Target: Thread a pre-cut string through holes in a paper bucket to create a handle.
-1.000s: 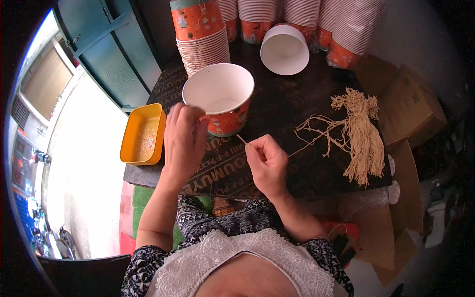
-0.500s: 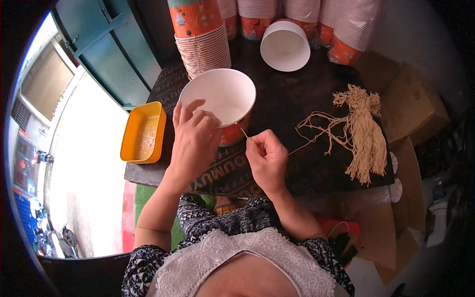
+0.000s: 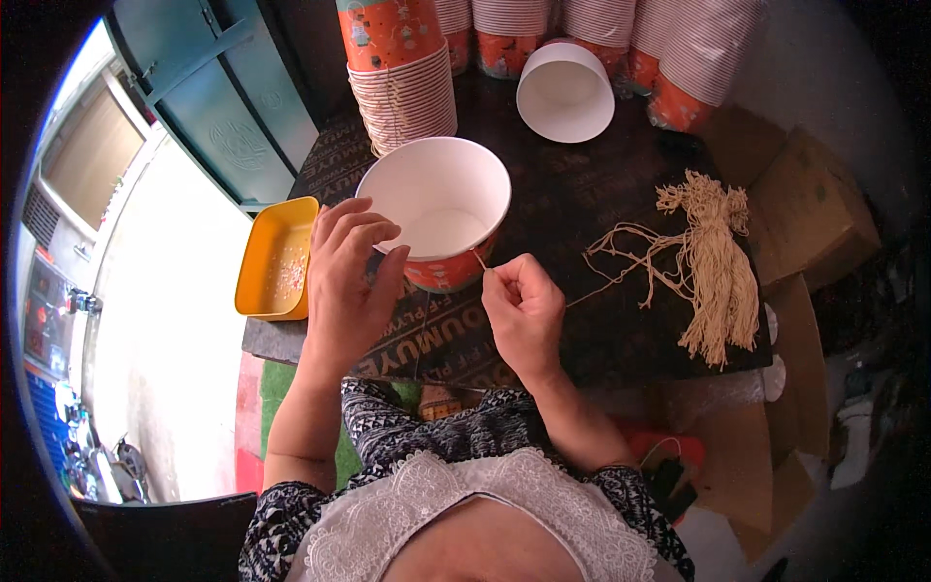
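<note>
Left hand (image 3: 343, 279) farther left, half-spread, empty; right hand (image 3: 525, 310) pinched round string (image 3: 479, 259) slanting up-left toward bucket (image 3: 442, 274).

Tan capital lettering (image 3: 427, 338) in slanting rows can be read on the black tabletop (image 3: 572, 209).

The view's top edge crops the tall tub stack (image 3: 402, 87); right fingers (image 3: 529, 278) hide some cord (image 3: 480, 259).
</note>
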Demonstrator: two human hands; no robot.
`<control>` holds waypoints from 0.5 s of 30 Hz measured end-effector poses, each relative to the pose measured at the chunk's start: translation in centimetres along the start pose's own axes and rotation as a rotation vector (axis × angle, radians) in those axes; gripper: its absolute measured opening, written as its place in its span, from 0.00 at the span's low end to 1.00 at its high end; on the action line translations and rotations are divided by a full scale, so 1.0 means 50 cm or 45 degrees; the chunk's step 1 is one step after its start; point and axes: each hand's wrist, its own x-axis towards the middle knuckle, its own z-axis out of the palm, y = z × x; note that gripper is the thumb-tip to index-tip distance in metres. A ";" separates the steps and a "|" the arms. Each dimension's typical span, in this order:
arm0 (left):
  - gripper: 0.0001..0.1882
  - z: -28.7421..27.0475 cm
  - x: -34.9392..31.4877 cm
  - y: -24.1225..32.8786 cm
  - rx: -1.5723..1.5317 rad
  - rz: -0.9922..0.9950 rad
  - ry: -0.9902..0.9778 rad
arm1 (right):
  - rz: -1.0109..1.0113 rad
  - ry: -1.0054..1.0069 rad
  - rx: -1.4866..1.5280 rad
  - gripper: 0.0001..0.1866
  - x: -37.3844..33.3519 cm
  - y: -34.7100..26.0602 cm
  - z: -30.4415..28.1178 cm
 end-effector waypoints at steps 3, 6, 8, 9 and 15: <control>0.07 -0.002 -0.002 -0.006 -0.007 -0.005 0.013 | 0.028 -0.042 -0.038 0.06 0.000 0.004 0.004; 0.07 -0.001 0.002 -0.006 -0.012 -0.010 0.003 | 0.011 0.005 0.007 0.08 0.003 0.005 0.008; 0.07 0.001 0.006 -0.006 -0.021 -0.011 -0.003 | 0.042 -0.004 0.004 0.08 0.005 0.009 0.008; 0.06 0.001 0.009 -0.005 -0.032 -0.012 -0.017 | 0.042 -0.005 0.005 0.08 0.006 0.009 0.008; 0.10 0.006 0.056 -0.004 -0.085 0.026 -0.217 | 0.025 -0.049 -0.045 0.06 0.019 0.005 0.012</control>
